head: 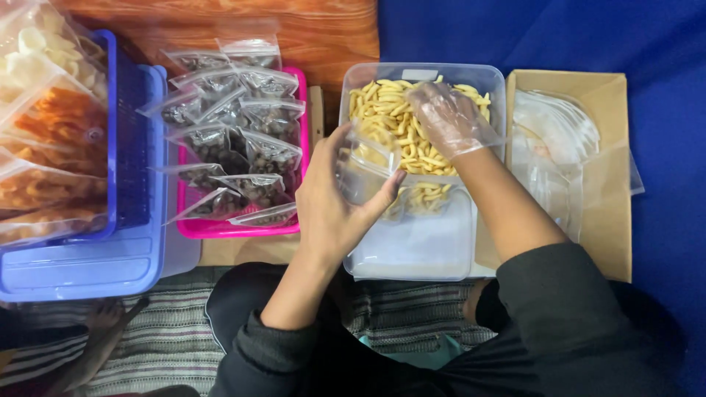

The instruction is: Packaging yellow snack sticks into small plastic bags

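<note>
Frame centre: the bare left hand (331, 209), wrist bent upward, fingers curled, pinching a small clear bag (365, 165) open. Farther up, the gloved right hand (450, 117), fingers loosely spread, palm down, rests on yellow snack sticks (386, 110) inside the clear tub (412, 250).

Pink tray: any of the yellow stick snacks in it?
No. The pink tray holds only clear bags of dark snacks; the yellow sticks lie in the clear tub.

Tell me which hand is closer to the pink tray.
Left. The left hand, holding a clear bag, is just beside the pink tray; the gloved right hand is farther off, over the snack sticks.
</note>
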